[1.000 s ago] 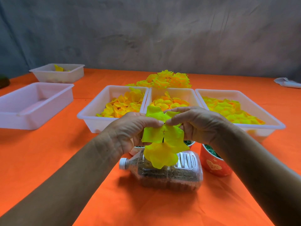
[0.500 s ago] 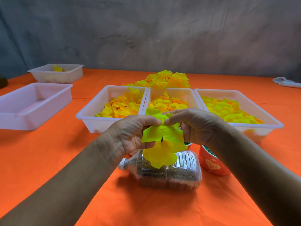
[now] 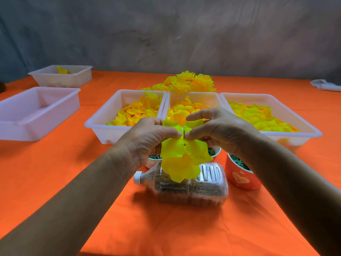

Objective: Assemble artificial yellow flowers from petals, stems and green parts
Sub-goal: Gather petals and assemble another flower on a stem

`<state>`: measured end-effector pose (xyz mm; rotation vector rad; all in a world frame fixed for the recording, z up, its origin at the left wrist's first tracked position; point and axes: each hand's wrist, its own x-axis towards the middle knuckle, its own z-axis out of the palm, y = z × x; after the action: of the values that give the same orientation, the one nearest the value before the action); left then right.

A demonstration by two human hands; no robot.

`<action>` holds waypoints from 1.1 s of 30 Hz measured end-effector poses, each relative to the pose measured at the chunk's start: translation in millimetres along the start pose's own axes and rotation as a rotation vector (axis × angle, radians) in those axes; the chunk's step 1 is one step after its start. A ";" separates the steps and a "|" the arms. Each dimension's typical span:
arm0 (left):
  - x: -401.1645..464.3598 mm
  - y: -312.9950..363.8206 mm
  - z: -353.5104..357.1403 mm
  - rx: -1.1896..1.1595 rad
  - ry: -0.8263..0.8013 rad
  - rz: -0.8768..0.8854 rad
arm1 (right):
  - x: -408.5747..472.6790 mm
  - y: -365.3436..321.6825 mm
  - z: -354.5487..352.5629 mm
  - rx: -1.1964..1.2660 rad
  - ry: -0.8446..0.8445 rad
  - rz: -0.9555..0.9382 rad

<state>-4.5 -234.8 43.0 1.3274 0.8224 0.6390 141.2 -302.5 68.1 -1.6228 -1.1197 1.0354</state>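
- Five white trays (image 3: 103,124): three hold yellow petals (image 3: 137,112)
- One plastic bottle (image 3: 188,189)
- Two cups (image 3: 239,177) of green parts
- One heap of finished flowers (image 3: 186,83)
- Two hands (image 3: 147,139)

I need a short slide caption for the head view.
Both hands pinch a yellow petal piece on a thin stem above petal trays.

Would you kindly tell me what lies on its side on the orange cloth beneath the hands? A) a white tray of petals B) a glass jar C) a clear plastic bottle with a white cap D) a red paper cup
C: the clear plastic bottle lies on its side under the yellow petal piece, cap pointing left.
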 end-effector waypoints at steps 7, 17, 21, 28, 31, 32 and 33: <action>1.0 -3.3 -2.3 0.144 0.128 0.067 | -0.4 1.4 -0.1 -0.086 0.020 -0.022; 5.2 -2.0 -3.0 0.205 0.119 0.082 | -3.3 3.2 0.6 -0.281 0.037 -0.095; 8.5 -1.4 -2.5 0.249 0.110 0.104 | -3.5 5.0 -0.1 -0.409 0.084 -0.128; 11.3 -5.7 -1.1 0.275 0.123 0.128 | 0.6 11.6 1.6 -0.453 0.076 -0.099; 12.0 -7.0 -1.4 0.292 0.120 0.139 | 1.8 12.2 1.5 -0.446 0.076 -0.087; 12.1 -7.3 -1.3 0.294 0.119 0.141 | 2.4 12.5 1.3 -0.443 0.073 -0.081; 12.3 -7.5 -1.4 0.296 0.117 0.141 | 2.9 13.0 1.0 -0.438 0.070 -0.077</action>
<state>1.1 -225.3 33.6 1.6395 0.9508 0.7316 143.8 -302.2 55.0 -1.9198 -1.4190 0.7079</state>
